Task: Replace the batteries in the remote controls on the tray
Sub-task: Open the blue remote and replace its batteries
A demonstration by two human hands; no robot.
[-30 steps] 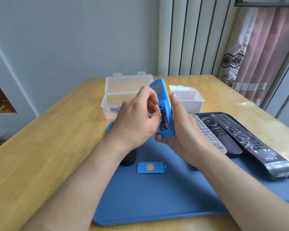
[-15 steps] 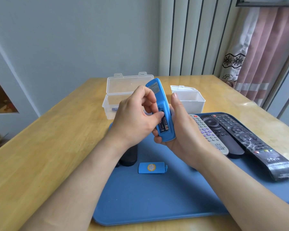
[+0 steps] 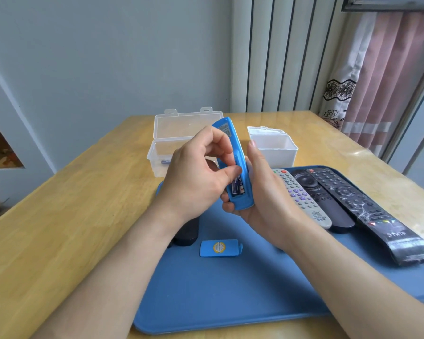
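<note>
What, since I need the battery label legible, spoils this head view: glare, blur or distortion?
Head view: daylight glare on the table at far right; wide-angle lens slants the curtain; the battery in the blue remote is sharp, its label partly covered by the left hand.

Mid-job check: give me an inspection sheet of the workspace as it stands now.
Surface: wooden table with blue tray on it.
Job's things: blue remote held roughly upright, batteries in its open compartment; battery cover loose on tray; white remote, black remote and wrapped black remote along tray's right side.
Clutter: open clear box holding one battery, white box, dark object under left wrist.
Grippers: right hand grips blue remote; left hand thumb on batteries.
Cables: nothing seen.
Surroundings: wall, pink curtain.
</note>
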